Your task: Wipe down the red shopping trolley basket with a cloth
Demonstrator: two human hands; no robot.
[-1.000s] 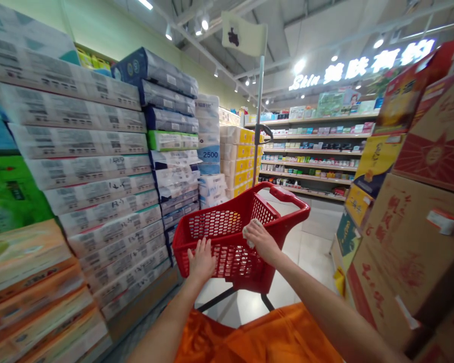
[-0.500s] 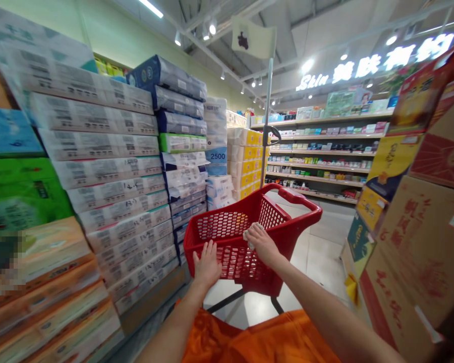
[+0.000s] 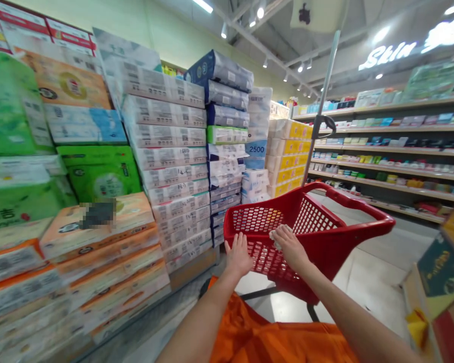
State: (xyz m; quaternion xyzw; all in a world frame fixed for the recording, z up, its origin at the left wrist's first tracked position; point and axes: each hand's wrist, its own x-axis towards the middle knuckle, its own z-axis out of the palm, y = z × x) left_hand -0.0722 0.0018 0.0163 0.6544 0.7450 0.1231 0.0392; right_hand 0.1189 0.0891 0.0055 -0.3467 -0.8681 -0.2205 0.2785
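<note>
A red plastic shopping cart [image 3: 327, 247] with perforated basket walls stands in front of me. My left hand [image 3: 239, 256] lies against its near side at the left corner, fingers stretched out and somewhat apart, with nothing in them. Pressed on the near rim, my right hand [image 3: 291, 248] has its fingers closed over a crumpled white cloth [image 3: 277, 236]. Most of that cloth is hidden under the fingers. A metal pole [image 3: 327, 80] bearing a pale flag [image 3: 318, 14] rises beside the cart's far side.
Stacked white packs [image 3: 166, 136] and orange packs [image 3: 109, 252] line the left. Beyond the cart are yellow packs [image 3: 297, 147] and long shelves [image 3: 393, 128] of small goods. Cartons [image 3: 439, 272] stand at the right over pale floor tiles [image 3: 366, 272].
My view has turned left, so the cart and both hands appear further right. My right hand with the cloth is now slightly nearer to my left hand along the rim.
</note>
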